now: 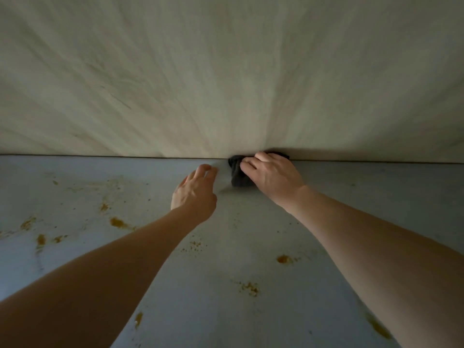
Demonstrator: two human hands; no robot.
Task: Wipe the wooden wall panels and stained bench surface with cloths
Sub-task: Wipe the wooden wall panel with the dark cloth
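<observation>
A pale wooden wall panel fills the upper half of the view and meets the grey-blue bench surface along a dark seam. My right hand presses a bunched dark cloth against that seam, fingers curled over it. My left hand hovers just left of the cloth, fingers loosely spread, holding nothing. Orange-brown stains dot the bench on the left, and more stains lie between my forearms.
Crumbs and small specks are scattered over the bench. A long stain lies near the lower right beside my forearm. The panel carries faint dark streaks.
</observation>
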